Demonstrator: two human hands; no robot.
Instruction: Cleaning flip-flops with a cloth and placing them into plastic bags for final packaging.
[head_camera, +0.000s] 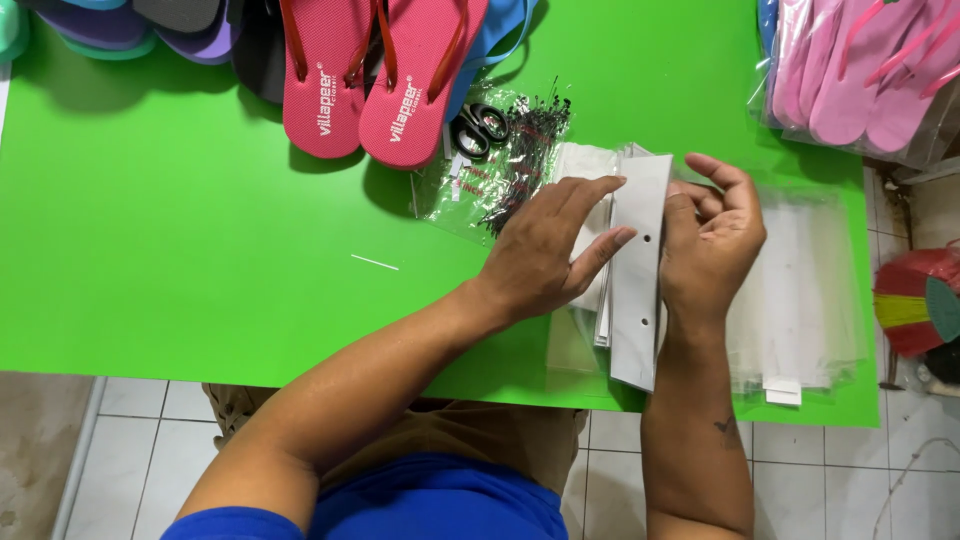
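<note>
Item: white card strip (640, 270), long, narrow, punched with small holes, lying lengthwise near the front edge of the green table (180, 250), atop a stack of like strips.
Left hand (545, 250): fingers extended and spread flat, pressing down on the strip and stack from the left.
Right hand (712, 240): fingers curled, pinching the strip's right edge.
Adjacent: clear bag of black tag pins (510, 160); black scissors (478, 127); pink flip-flops (375, 75); clear plastic sleeves (800, 290) lying to the right.
</note>
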